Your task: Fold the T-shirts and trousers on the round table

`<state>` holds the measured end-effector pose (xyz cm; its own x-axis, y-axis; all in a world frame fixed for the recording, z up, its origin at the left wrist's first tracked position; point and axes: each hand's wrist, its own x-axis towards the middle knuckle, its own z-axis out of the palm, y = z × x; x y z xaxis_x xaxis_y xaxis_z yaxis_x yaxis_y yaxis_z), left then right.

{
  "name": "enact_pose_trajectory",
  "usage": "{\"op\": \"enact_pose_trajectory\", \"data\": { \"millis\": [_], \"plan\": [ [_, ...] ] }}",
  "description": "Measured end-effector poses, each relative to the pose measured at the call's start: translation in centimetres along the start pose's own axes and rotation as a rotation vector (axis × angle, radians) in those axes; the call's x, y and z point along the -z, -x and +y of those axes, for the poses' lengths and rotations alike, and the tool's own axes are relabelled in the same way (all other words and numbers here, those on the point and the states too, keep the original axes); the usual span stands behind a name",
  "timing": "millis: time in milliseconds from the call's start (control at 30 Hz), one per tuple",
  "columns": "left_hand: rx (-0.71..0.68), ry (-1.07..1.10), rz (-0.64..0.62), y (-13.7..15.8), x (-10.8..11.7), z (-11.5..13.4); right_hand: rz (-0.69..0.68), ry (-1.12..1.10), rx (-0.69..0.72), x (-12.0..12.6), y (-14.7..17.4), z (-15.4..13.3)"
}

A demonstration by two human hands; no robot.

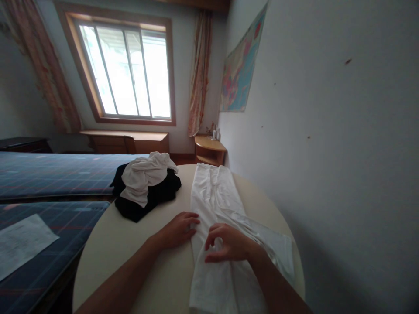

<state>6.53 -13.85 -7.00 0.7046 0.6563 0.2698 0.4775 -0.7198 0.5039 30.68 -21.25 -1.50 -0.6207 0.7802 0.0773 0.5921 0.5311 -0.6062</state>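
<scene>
White trousers lie lengthwise on a round cream table, one leg slanting off to the right. At their left edge rests my left hand, its fingers apart and slightly bent, touching the cloth. Above the middle of the trousers is my right hand; its thumb and fingers curve with a gap between them and hold nothing. Whether the right fingertips touch the fabric I cannot tell. Farther left on the table sits a heap of black clothing with a crumpled pale garment on top.
Two beds with blue plaid mattresses stand left of the table, a paper sheet on the nearer one. A wall with a map runs close along the right. Behind are a corner shelf and a desk under the window.
</scene>
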Motion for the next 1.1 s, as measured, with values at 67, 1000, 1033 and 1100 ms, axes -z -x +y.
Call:
{"op": "enact_pose_trajectory", "data": {
  "millis": [67, 1000, 1033, 1100],
  "plan": [
    [-0.011, 0.004, -0.002, 0.0, 0.0, -0.1, -0.026, -0.013, 0.056, -0.7, -0.3, -0.8],
    [0.038, -0.176, 0.004, -0.4, 0.6, 0.0, -0.491, -0.294, 0.043, -3.4, -0.6, -3.7],
    [0.027, -0.185, 0.019, -0.4, 0.5, 0.1, -0.369, -0.247, 0.011, -3.0, -0.7, -3.5],
    [-0.006, -0.189, 0.035, -0.5, 0.3, 0.7, -0.057, -0.088, -0.087, -2.1, -1.0, -2.6]
  ]
}}
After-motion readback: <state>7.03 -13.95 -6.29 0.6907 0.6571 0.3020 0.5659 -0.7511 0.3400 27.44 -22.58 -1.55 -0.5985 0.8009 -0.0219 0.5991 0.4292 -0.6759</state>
